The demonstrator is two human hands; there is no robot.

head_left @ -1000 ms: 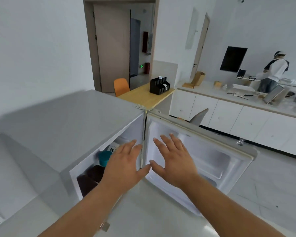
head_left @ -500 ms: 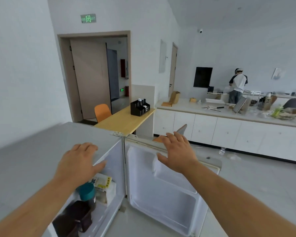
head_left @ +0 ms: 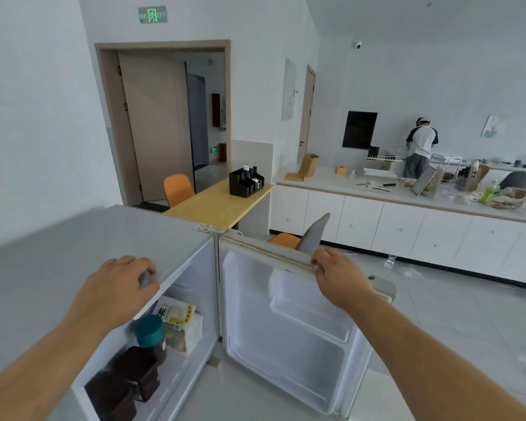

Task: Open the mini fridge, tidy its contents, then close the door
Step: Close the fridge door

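Observation:
The grey mini fridge (head_left: 73, 253) stands below me with its white door (head_left: 286, 338) swung wide open to the right. My right hand (head_left: 337, 275) grips the door's top edge. My left hand (head_left: 116, 287) rests on the fridge's top front edge, fingers curled over it. Inside sit a dark jar with a teal lid (head_left: 151, 335), a white packet with yellow print (head_left: 179, 317) and two dark brown containers (head_left: 134, 375) at the front. The door shelves hold nothing.
A wooden table (head_left: 216, 205) with a black organiser (head_left: 246, 182) and orange chairs (head_left: 176, 188) stands behind the fridge. White cabinets under a cluttered counter (head_left: 377, 192) run along the right. A person (head_left: 419, 147) works at the far counter. Pale floor tiles lie to the right.
My view has risen. The right hand went from hovering over the door to clasping its top edge. The left hand moved out of the fridge opening onto the top front edge.

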